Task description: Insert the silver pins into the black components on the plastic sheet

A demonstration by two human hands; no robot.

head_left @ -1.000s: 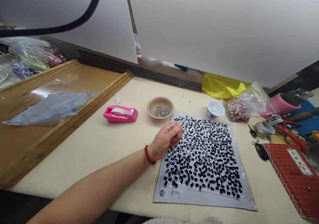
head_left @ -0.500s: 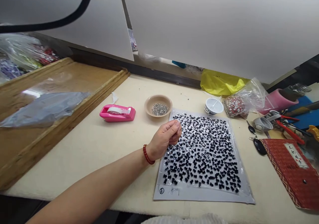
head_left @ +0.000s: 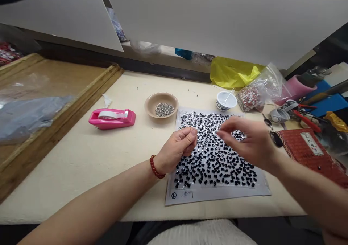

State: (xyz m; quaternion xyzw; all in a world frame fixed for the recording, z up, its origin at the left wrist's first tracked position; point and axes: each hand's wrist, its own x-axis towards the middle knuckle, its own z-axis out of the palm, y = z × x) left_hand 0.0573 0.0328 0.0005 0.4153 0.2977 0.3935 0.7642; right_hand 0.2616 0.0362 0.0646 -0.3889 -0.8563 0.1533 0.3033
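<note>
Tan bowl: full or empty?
Neither, partly filled: small silvery pieces lie in the bottom of the tan bowl, below its rim.

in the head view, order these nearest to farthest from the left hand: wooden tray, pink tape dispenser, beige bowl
From the left hand:
1. Beige bowl: just beyond the hand, slightly left.
2. Pink tape dispenser: farther left, past the bowl.
3. Wooden tray: far left, beyond the dispenser.
</note>
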